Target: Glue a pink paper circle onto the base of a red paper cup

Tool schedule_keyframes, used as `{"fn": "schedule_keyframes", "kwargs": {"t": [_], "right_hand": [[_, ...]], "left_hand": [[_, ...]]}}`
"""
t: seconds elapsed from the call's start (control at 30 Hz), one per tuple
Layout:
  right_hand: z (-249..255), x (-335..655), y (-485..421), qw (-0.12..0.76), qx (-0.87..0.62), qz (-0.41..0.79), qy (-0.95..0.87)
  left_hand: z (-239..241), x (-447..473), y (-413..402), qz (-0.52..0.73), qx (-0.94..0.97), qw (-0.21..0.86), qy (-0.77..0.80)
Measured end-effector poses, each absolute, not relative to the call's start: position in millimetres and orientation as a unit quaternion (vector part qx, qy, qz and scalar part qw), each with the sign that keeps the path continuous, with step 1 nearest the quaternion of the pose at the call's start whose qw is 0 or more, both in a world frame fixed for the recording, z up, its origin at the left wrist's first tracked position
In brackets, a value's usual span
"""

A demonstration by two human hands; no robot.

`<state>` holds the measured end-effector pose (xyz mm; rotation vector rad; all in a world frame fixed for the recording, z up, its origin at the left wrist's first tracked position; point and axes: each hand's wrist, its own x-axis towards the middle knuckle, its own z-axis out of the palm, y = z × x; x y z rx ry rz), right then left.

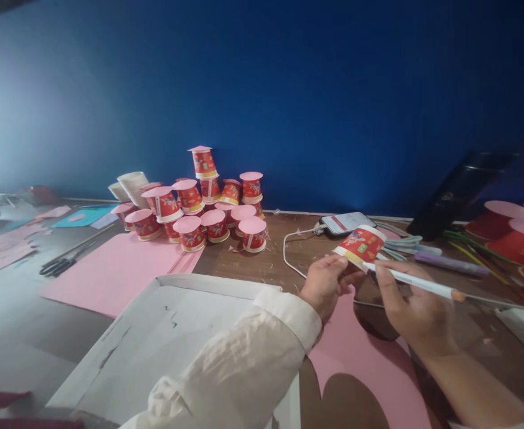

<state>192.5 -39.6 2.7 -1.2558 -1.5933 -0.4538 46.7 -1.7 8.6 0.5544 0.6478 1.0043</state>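
Observation:
A red patterned paper cup (360, 243) with a pale rim is tilted in front of me. My left hand (327, 285) pinches it near its yellow-banded rim. In my right hand (416, 307) is a white marker pen (422, 282) with an orange end, its dark tip beside the cup's lower edge. Whether the tip touches the cup I cannot tell. Below both hands lies a cut pink paper sheet (360, 363) with curved edges. Several red cups topped with pink paper discs (252, 226) are stacked upside down at the back, left of my hands.
A white box lid (154, 333) lies under my left forearm. Beyond are a pink sheet (105, 268), scissors (62, 260) and stacked white cups (134, 186). A phone (344, 223) with a white cable, a purple pen (452, 264) and a dark upright object (461, 190) stand rightward.

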Motion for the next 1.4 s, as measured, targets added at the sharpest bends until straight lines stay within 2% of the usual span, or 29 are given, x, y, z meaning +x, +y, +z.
{"fn": "schedule_keyframes", "kwargs": {"t": [0.17,0.37,1.03,1.4], "right_hand": [[1.7,194.6,-40.0,0.514,-0.536,-0.203,-0.638],[2.2,192.5,-41.5,0.502,-0.514,-0.167,-0.675],[2.3,190.6,-41.4,0.507,-0.541,-0.216,-0.636],[2.6,191.9,-41.3,0.506,-0.533,-0.198,-0.649]], "left_hand": [[9.3,46.0,-1.3,0.467,0.256,0.792,0.297],[11.2,45.6,-1.6,0.474,0.24,0.796,0.289],[14.3,45.3,-1.3,0.464,0.225,0.801,0.302],[13.5,45.1,-1.3,0.469,0.218,0.801,0.301]]}}
